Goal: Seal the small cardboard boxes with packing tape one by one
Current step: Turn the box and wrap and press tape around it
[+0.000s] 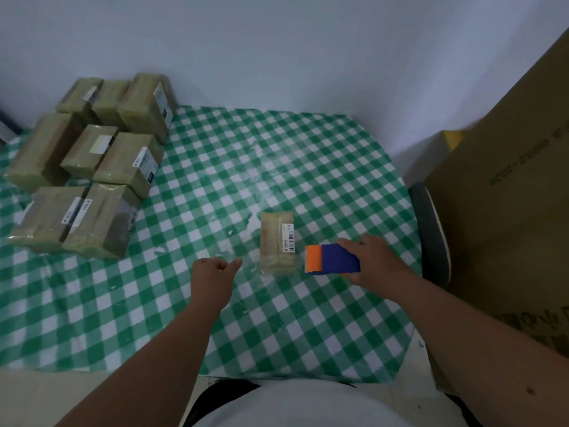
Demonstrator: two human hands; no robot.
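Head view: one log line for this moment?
right hand grips tape dispenser | left hand holds nothing | small box on table, between hands | taped boxes far-left

A makeshift parcel-packing spot in a plain room: a table with a green-and-white checked plastic cloth pushed against a bare white wall, a cluster of taped, labelled small cardboard boxes, and a large cardboard carton standing alongside.
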